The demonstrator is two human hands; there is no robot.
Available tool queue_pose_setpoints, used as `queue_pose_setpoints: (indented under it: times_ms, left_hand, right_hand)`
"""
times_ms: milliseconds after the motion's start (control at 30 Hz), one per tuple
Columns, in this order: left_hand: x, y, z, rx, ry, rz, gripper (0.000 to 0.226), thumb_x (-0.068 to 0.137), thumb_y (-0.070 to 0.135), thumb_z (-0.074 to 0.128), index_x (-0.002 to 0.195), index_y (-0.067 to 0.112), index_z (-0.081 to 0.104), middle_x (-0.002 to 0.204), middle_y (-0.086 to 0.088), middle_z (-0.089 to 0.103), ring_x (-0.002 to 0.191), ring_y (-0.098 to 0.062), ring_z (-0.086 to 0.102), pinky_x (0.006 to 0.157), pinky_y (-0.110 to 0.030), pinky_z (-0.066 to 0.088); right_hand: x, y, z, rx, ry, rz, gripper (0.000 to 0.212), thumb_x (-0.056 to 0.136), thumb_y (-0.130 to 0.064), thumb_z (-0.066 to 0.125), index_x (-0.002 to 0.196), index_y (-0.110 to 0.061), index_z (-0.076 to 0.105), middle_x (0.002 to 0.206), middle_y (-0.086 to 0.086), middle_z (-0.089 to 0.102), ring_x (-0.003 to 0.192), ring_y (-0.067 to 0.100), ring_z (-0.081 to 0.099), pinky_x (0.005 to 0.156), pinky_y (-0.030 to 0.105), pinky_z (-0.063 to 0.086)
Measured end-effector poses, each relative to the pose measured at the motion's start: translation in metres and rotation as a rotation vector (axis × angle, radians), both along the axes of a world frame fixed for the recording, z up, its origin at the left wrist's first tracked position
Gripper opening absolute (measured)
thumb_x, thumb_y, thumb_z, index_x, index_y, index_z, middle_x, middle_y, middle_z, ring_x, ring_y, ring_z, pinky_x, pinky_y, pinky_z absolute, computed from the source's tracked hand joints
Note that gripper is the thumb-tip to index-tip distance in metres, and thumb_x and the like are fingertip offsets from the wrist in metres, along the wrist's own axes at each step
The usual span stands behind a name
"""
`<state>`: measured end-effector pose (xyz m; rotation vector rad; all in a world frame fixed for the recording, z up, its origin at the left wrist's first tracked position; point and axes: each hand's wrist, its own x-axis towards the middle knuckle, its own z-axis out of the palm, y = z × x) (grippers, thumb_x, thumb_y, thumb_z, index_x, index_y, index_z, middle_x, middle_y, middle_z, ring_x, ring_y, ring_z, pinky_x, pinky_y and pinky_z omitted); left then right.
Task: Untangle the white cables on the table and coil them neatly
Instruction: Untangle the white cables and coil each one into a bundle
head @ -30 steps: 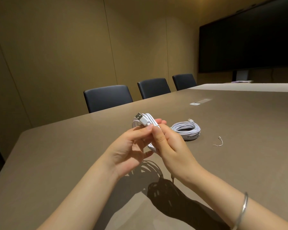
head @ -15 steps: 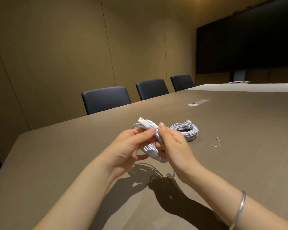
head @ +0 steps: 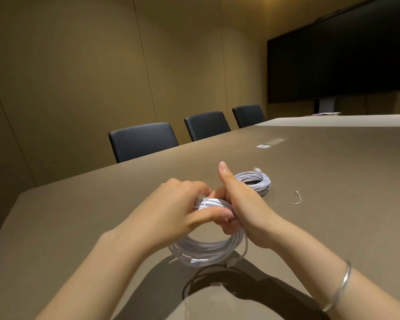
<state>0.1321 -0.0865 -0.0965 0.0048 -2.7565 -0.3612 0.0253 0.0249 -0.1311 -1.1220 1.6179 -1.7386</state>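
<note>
White cable coil [head: 208,248], looped many times, held just above the long brown table [head: 333,181], top gathered between both hands. Left hand [head: 183,209] pinching the upper strands, fingers curled round them; right hand [head: 243,204] gripping the same bunch, thumb sticking straight up. Best done by keeping the bundle tight at the top while securing the loose end, so no loops slip. Second finished white coil [head: 254,181] resting on the table beyond, thin white twist tie [head: 295,199] lying near it. Versus a half-second back: plug no longer poking up, coil lowered and opened into a ring, right thumb raised.
</note>
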Motion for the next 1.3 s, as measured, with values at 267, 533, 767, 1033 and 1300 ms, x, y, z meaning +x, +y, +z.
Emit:
queue_pose_setpoints:
  times_ms: [267, 533, 767, 1033, 1300]
  left_hand:
    - [-0.005, -0.007, 0.000, 0.293, 0.131, 0.123, 0.059, 0.071, 0.070, 0.049, 0.064, 0.013, 0.064, 0.050, -0.003, 0.058, 0.045, -0.016, 0.057, 0.049, -0.029, 0.052]
    - [-0.024, -0.020, -0.023, 1.214, 0.152, 0.354, 0.052, 0.087, 0.058, 0.055, 0.070, 0.009, 0.055, 0.048, -0.003, 0.044, 0.041, -0.016, 0.047, 0.053, -0.030, 0.054]
    - [-0.024, -0.031, -0.047, 1.238, -0.273, 0.273, 0.072, 0.083, 0.069, 0.052, 0.093, 0.001, 0.071, 0.081, -0.015, 0.072, 0.073, -0.024, 0.070, 0.078, -0.036, 0.058]
    - [-0.032, -0.014, -0.068, 1.220, -0.423, 0.152, 0.062, 0.083, 0.057, 0.064, 0.103, -0.001, 0.060, 0.057, -0.003, 0.046, 0.047, -0.015, 0.047, 0.051, -0.027, 0.050]
    - [-0.045, -0.015, -0.086, 1.439, -0.079, 0.304, 0.042, 0.088, 0.041, 0.068, 0.064, 0.015, 0.044, 0.050, 0.003, 0.025, 0.037, -0.008, 0.024, 0.036, -0.019, 0.031]
  right_hand:
    - [-0.019, 0.002, 0.001, 0.089, -0.058, 0.059, 0.082, 0.090, -0.072, 0.021, 0.061, -0.009, 0.063, 0.060, 0.011, 0.058, 0.051, 0.019, 0.056, 0.065, 0.031, 0.050]
    - [-0.025, 0.009, 0.001, 0.050, -0.385, 0.087, 0.063, 0.098, -0.058, 0.031, 0.074, -0.009, 0.061, 0.067, 0.011, 0.061, 0.064, 0.027, 0.065, 0.083, 0.041, 0.053]
    - [-0.037, 0.003, -0.008, 0.207, -0.523, -0.041, 0.050, 0.103, -0.046, 0.034, 0.078, -0.009, 0.055, 0.045, -0.005, 0.027, 0.031, 0.008, 0.023, 0.034, 0.018, 0.030]
    - [-0.035, -0.004, -0.023, 0.564, -0.295, 0.070, 0.042, 0.101, -0.045, 0.041, 0.080, -0.010, 0.052, 0.050, -0.003, 0.032, 0.035, 0.005, 0.023, 0.034, 0.015, 0.028]
    - [-0.043, -0.006, -0.032, 0.437, -0.327, -0.044, 0.043, 0.098, -0.047, 0.046, 0.106, -0.007, 0.057, 0.072, 0.011, 0.061, 0.050, 0.019, 0.054, 0.052, 0.031, 0.056]
